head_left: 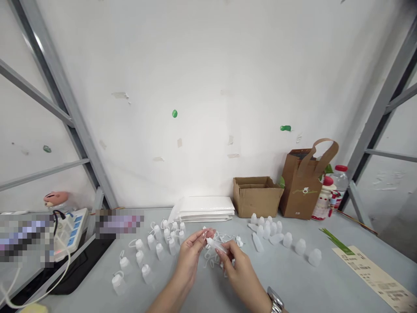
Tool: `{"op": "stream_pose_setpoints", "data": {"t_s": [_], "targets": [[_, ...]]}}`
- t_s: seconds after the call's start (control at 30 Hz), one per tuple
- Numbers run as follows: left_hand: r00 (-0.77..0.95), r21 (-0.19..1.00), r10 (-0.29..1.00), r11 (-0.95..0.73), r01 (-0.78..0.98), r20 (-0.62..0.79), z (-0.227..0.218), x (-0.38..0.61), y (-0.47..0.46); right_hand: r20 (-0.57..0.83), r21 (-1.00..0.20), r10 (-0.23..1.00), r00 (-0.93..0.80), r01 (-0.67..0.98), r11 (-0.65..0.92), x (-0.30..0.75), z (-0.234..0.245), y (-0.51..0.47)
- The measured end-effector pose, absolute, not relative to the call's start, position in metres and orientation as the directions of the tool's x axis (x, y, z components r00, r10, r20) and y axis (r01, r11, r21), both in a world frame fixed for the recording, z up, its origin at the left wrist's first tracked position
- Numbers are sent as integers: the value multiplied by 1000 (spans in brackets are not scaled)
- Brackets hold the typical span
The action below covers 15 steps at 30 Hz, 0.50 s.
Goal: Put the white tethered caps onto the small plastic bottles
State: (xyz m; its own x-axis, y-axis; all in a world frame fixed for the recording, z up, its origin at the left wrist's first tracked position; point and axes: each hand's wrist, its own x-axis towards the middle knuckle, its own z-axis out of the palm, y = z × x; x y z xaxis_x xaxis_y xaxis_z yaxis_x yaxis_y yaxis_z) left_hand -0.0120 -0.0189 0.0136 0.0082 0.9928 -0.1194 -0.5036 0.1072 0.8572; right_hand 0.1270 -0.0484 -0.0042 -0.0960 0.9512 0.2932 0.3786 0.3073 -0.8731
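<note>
My right hand (239, 263) grips a small translucent plastic squeeze bottle (217, 245), tilted with its mouth toward the left. At that mouth, the fingers of my left hand (190, 252) are pinched around a small white cap, mostly hidden by the fingertips. Beneath and behind both hands lies a loose pile of white caps with looped straps (211, 261). To the left stand several capped bottles (159, 251) with strap loops. On the right are several bottles without straps (287, 240), some upright and some lying down.
Against the wall are a stack of white packets (205, 208), an open cardboard box (257, 202), a brown paper bag (301, 191) and a red-capped plastic bottle (340, 182). A power strip (76, 230) with cables sits at left. A printed card (374, 274) lies at right.
</note>
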Motion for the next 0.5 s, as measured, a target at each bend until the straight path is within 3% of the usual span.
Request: {"op": "stream_pose_setpoints", "data": {"t_s": [0.2, 0.3, 0.4, 0.47, 0.5], "targets": [[14, 949, 1000, 11, -315, -7, 12, -11, -15, 352, -799, 920, -173, 456, 391, 131, -3, -45], [-67, 973, 994, -99, -209, 87, 12, -9, -18, 355, -798, 929, -102, 485, 357, 142, 1, -36], [-164, 948, 940, -312, -58, 299, 11, -10, -28, 312, -907, 950, 33, 308, 287, 158, 6, -20], [-95, 863, 858, -499, 78, 505, 10, -12, -38, 289, -947, 956, 52, 158, 278, 166, 9, -10], [-10, 800, 806, -586, 130, 592, 10, -13, -43, 292, -946, 955, 58, 164, 279, 166, 10, -6]]}}
